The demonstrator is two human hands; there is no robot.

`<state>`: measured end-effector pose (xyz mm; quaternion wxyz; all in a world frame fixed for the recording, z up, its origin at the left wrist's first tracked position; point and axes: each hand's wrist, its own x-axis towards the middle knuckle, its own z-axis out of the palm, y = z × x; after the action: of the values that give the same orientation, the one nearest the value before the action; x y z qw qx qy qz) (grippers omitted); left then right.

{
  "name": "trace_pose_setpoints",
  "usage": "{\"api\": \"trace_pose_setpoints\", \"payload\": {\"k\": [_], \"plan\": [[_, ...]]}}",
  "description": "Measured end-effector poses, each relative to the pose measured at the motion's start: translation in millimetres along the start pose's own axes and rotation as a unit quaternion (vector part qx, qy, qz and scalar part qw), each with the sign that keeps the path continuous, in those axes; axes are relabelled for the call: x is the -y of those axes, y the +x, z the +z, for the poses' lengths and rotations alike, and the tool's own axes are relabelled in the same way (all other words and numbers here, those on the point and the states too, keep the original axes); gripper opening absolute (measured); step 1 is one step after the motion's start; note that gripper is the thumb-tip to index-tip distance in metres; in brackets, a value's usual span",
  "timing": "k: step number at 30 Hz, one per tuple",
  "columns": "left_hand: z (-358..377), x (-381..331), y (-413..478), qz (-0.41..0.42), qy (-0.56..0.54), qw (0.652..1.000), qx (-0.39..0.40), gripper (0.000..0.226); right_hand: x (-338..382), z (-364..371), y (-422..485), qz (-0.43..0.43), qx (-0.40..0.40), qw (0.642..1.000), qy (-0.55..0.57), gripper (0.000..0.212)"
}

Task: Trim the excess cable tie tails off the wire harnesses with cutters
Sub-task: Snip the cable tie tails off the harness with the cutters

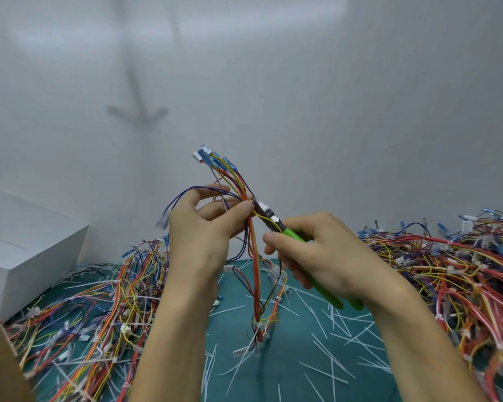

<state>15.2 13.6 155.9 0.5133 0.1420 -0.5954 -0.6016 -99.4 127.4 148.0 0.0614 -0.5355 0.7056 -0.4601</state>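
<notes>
My left hand (204, 224) holds a wire harness (254, 265) up in front of me, thumb and fingers pinching the bundle of red, yellow and blue wires near its upper end. White and blue connectors (205, 155) stick out above the hand, and the rest of the harness hangs down to the green mat (296, 349). My right hand (320, 256) grips green-handled cutters (291, 234). Their dark jaws (260, 207) touch the bundle right beside my left thumb. A white cable tie tail (219, 187) rises near my left fingers.
A pile of harnesses (99, 309) covers the mat on the left and a bigger pile (453, 265) lies on the right. Several cut white tie tails (325, 338) are scattered between them. A white box (26, 250) stands at the far left against the wall.
</notes>
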Motion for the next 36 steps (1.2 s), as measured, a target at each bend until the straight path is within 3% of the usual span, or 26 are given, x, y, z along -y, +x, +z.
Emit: {"api": "trace_pose_setpoints", "payload": {"k": [7,11,14,23,32,36], "plan": [[-11,2,3,-0.015,0.046,0.999,-0.011,0.027,2,-3,-1,0.019,-0.012,0.993,0.112,0.034],[-17,2,6,-0.054,0.028,0.998,0.018,0.018,7,-1,0,0.018,-0.095,0.981,0.169,0.013],[-16,0,6,-0.083,-0.021,0.996,0.04,0.013,13,3,1,0.003,-0.166,0.967,0.194,0.01],[-12,-2,3,-0.099,-0.098,0.985,0.1,0.022,16,14,0,0.031,-0.166,0.985,0.04,0.019],[-12,-7,1,-0.087,0.12,0.979,0.141,0.011,8,4,3,0.003,-0.242,0.954,0.178,0.026],[-8,-6,-2,-0.064,0.187,0.957,0.212,0.033,7,1,3,-0.018,-0.224,0.945,0.237,0.027]]}}
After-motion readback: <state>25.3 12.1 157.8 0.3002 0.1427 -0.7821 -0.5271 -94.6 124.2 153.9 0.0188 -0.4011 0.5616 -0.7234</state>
